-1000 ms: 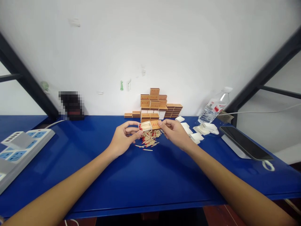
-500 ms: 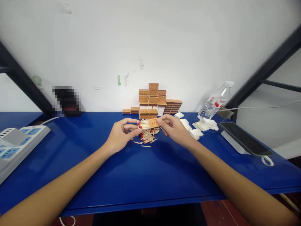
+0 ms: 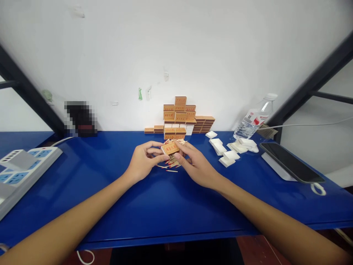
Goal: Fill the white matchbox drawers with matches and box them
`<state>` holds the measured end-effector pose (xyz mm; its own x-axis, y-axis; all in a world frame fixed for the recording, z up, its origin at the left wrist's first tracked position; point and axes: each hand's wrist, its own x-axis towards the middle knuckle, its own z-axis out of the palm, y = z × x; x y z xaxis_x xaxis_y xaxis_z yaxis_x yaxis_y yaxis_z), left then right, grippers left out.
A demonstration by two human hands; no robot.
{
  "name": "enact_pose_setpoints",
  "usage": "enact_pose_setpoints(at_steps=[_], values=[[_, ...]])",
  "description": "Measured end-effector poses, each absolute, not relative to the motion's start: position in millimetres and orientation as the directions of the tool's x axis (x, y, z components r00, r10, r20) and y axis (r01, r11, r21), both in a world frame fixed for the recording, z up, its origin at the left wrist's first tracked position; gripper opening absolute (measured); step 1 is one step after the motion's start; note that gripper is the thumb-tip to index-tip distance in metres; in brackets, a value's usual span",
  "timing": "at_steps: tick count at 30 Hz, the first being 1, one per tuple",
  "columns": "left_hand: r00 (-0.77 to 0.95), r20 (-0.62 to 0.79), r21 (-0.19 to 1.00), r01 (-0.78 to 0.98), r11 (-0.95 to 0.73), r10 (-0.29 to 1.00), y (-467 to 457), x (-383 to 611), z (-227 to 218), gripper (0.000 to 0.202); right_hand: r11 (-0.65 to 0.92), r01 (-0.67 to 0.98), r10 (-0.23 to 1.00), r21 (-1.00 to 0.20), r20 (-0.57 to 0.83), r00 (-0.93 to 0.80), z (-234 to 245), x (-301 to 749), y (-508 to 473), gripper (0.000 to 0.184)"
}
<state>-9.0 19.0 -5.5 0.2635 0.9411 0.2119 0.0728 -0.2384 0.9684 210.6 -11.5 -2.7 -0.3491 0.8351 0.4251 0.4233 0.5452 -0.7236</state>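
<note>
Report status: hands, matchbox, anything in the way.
Left hand, right hand: both on matchbox. Matchbox held printed side up. Loose matches piled close by, partly hidden.

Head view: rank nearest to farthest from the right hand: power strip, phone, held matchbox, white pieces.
1. Matchbox: in the grip of the right hand, at its fingertips.
2. White pieces: just to the hand's right, scattered; too bunched to rank singly.
3. Phone: farther right, propped at a slant.
4. Power strip: far left side.
</note>
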Motion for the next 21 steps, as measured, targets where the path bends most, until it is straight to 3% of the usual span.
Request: enact_pose_setpoints(at_steps=[8,11,16,21], values=[[0.388,0.223,0.948,0.128,-0.292,0.894,16,-8,-9,0.063,0.608,0.481,0.793,-0.631,0.454,-0.407,-8,212,-15,0.049],[0.377,0.237,0.937,0.157,-0.313,0.896,14,-7,-7,0.058,0.613,0.483,0.79,-0.625,0.473,-0.39,-9,211,-15,0.049],[0.323,0.305,0.899,0.213,-0.383,0.896,35,-19,-1,0.051,0.618,0.522,0.783,-0.588,0.517,-0.345,-12,222,0,0.046],[0.075,0.415,0.779,0.485,-0.397,0.907,98,-56,-4,0.051,0.561,0.657,0.779,-0.503,0.59,-0.213,-17,252,30,0.028]])
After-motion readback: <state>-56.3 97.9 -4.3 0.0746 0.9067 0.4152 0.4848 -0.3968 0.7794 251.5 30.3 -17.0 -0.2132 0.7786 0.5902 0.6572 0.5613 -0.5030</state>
